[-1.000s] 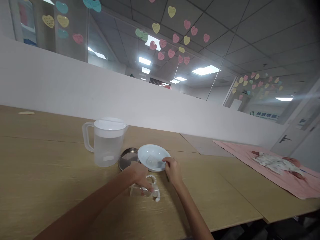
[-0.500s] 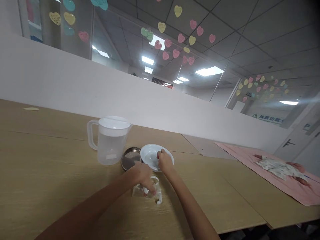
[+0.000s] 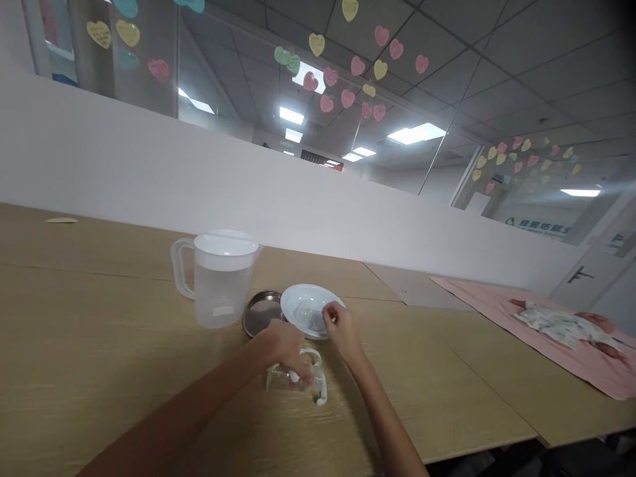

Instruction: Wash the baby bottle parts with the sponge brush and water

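A clear baby bottle (image 3: 285, 379) with curved white handles (image 3: 322, 389) lies on its side on the table. My left hand (image 3: 288, 348) is closed around it from above. Just beyond, a white bowl (image 3: 291, 296) holds a small translucent piece (image 3: 304, 310), too unclear to name. My right hand (image 3: 342, 331) is over the bowl's right rim, thumb and fingers pinched together. What they grip, if anything, cannot be made out. To the bowl's left, partly under it, is a round metal dish (image 3: 258, 315).
A translucent lidded pitcher (image 3: 221, 291) with a side handle stands left of the dish. At the far right a doll (image 3: 561, 324) in patterned clothes lies on a pink cloth (image 3: 497, 301). A low white wall (image 3: 298, 199) runs behind the table (image 3: 149, 358).
My right hand moved into the bowl half a second ago and has since drawn back to its right rim. My left hand has stayed on the bottle. The view has shifted slightly.
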A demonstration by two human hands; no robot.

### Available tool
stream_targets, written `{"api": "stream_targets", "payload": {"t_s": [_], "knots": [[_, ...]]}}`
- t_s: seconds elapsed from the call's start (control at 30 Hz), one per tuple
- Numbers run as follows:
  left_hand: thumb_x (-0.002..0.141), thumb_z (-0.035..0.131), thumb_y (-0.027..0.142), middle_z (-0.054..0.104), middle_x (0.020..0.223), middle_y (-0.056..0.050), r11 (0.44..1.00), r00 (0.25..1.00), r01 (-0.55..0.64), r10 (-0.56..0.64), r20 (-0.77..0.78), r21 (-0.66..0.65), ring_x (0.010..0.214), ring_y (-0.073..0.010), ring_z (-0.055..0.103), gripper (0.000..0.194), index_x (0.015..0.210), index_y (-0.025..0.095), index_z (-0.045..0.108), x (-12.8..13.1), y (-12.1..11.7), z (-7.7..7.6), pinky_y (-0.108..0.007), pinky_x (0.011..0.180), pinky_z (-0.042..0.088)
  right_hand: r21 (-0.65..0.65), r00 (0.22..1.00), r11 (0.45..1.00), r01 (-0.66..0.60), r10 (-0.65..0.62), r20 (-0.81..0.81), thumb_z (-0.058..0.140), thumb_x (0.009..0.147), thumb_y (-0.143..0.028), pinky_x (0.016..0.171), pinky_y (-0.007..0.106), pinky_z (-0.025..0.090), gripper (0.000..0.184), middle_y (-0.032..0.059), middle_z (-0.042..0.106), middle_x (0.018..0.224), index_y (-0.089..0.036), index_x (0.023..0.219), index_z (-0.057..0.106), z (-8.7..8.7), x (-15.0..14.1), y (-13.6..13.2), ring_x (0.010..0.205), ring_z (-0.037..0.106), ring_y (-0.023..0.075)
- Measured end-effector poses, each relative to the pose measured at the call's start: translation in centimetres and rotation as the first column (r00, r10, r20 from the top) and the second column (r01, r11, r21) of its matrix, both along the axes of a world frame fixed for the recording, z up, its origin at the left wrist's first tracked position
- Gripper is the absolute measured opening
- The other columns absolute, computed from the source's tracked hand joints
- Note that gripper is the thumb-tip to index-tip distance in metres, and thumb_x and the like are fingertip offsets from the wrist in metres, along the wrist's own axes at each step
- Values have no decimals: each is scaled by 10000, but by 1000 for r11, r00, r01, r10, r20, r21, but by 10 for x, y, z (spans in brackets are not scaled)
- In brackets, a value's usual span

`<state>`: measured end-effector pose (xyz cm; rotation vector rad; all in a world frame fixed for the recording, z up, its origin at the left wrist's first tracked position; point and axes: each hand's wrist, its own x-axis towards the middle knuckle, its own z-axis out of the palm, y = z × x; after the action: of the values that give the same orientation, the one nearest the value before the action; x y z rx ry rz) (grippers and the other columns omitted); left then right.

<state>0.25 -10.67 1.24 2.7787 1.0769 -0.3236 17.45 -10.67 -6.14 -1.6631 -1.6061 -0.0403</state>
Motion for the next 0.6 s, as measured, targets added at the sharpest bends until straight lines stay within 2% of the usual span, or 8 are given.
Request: {"api": "stream_targets", "payload": {"t_s": [0.07,0.17,0.27,0.33,0.37,0.47,0.53,0.6], "knots": [[531,695,607,707,922,-169,1000,1000,-9,8,-15,-22,851,-326,655,572,853,135,719,0,1,3,-378,749,505,-1,980,997,-71,70,-189,412,867,-340,626,244,415,306,39,655,728,-155,815,650,-8,-3,-29,672,582,157],[491,724,581,705,929,-158,999,999,-22,21,-25,-42,857,-310,653,578,860,137,718,0,0,7,-349,752,505,-156,945,971,-181,127,-303,480,835,-434,629,262,424,351,60,674,815,-149,923,666,-22,-11,-64,680,585,172],[470,747,540,709,794,-129,997,999,-30,27,-35,-68,722,-272,651,466,716,145,718,-1,-4,13,-316,644,507,-227,867,888,-399,285,-408,484,846,-456,709,285,434,381,64,673,926,-171,1039,647,-29,-20,-80,786,592,190],[476,743,535,696,716,-115,995,999,-33,32,-9,-92,643,-249,632,425,639,144,701,-3,-8,16,-297,566,486,-211,783,828,-519,362,-506,529,829,-451,742,289,436,381,53,662,963,-188,1091,619,-31,-23,-83,838,585,193],[481,740,536,692,704,-111,995,999,-32,34,17,-99,626,-241,624,421,631,145,697,-4,-8,17,-285,538,471,-194,754,817,-544,373,-541,562,811,-443,741,286,436,379,47,655,958,-189,1089,610,-32,-23,-83,840,579,189],[503,729,534,686,716,-102,996,999,7,-3,36,-93,608,-218,602,413,643,148,689,-4,-4,14,-255,486,417,-115,728,854,-507,352,-588,633,762,-412,696,257,431,307,19,611,856,-174,951,592,-39,-23,-83,782,547,158],[559,689,554,676,692,-93,995,998,59,-59,12,-85,580,-198,579,412,626,149,673,-3,4,7,-248,472,381,-55,719,895,-443,319,-617,639,755,-418,625,226,416,281,-13,551,766,-180,865,538,-44,-23,-82,696,506,123],[639,628,564,667,671,-76,987,990,131,-126,58,-91,558,-179,558,409,638,156,663,-2,12,-2,-245,471,356,-9,684,918,-397,290,-670,630,755,-451,546,199,387,307,-39,498,709,-196,841,481,-47,-25,-81,617,457,96]]}}
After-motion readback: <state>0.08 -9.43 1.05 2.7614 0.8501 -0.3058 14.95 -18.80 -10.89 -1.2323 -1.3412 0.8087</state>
